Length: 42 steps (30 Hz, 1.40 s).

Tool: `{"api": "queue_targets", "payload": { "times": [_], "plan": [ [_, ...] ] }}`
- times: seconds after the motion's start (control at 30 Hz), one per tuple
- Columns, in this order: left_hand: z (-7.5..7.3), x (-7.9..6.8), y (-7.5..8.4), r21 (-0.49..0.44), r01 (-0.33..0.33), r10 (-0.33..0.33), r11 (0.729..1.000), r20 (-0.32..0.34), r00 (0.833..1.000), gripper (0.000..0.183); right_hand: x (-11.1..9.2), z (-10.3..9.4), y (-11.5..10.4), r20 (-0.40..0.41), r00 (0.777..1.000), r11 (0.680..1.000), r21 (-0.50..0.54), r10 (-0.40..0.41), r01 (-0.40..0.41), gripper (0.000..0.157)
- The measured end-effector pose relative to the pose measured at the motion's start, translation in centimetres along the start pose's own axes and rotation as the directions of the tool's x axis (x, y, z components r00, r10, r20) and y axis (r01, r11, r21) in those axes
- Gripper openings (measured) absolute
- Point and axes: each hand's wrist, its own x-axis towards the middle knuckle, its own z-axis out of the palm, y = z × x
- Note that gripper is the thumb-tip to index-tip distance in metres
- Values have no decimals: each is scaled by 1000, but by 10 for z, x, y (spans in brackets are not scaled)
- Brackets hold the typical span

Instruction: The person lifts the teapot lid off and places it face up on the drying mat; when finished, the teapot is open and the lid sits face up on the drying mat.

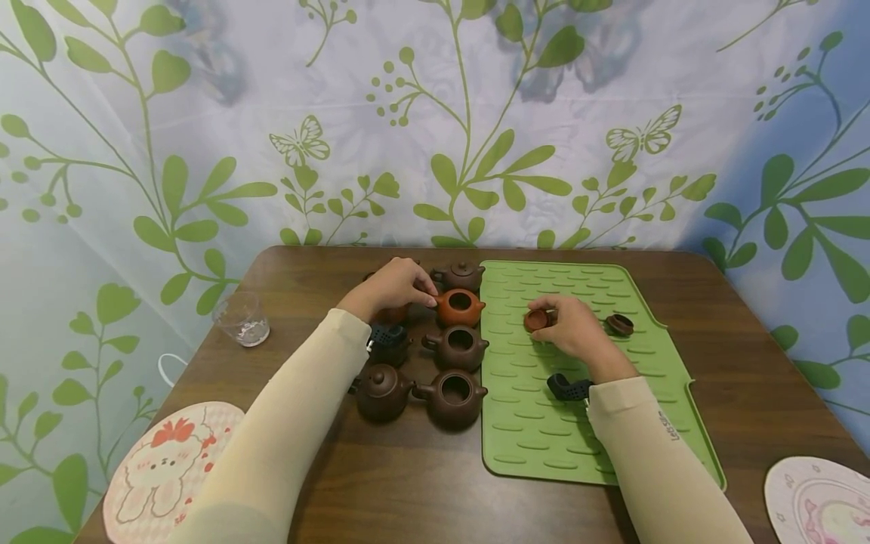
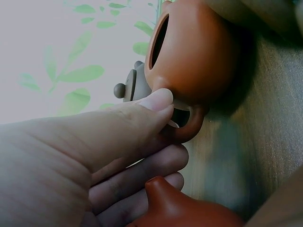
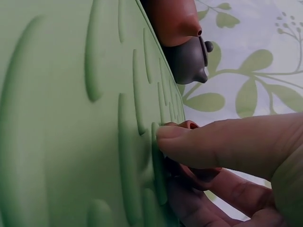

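Note:
My left hand pinches the handle of an orange-red teapot, whose top is uncovered; in the left wrist view, the thumb and fingers are at the handle beside its round body. Just below those fingers shows the spout of another reddish teapot, mostly hidden by the hand and arm in the head view. Over the green mat, my right hand holds a small reddish teapot lid between thumb and fingers, hollow side up. A dark brown lid lies on the mat right of that hand.
Two uncovered brown teapots stand in the column nearer the mat, and a lidded one at its back. Another lidded teapot is front left. A glass stands far left; round mats lie at both near corners.

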Motion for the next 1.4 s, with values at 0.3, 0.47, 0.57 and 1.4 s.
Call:
{"api": "queue_targets", "payload": {
  "times": [0.3, 0.47, 0.57, 1.4],
  "plan": [
    [0, -1, 0, -4, -8, 8, 1000, -1, 1000, 11, -2, -1, -2, 1, 1000, 1000, -2, 8, -8, 58],
    [0, -1, 0, -5, -5, 5, 1000, 1, 1000, 11, -3, -3, 0, -8, 1000, 1000, 6, 13, -13, 61],
    [0, 0, 1, 6, 1, -1, 1000, 3, 1000, 11, -3, -3, 0, -15, 1000, 1000, 8, 7, -7, 62],
    [0, 1, -1, 27, -5, 4, 1000, 12, 1000, 14, -8, -6, -11, -72, 997, 999, -26, -33, 31, 54]
  ]
}}
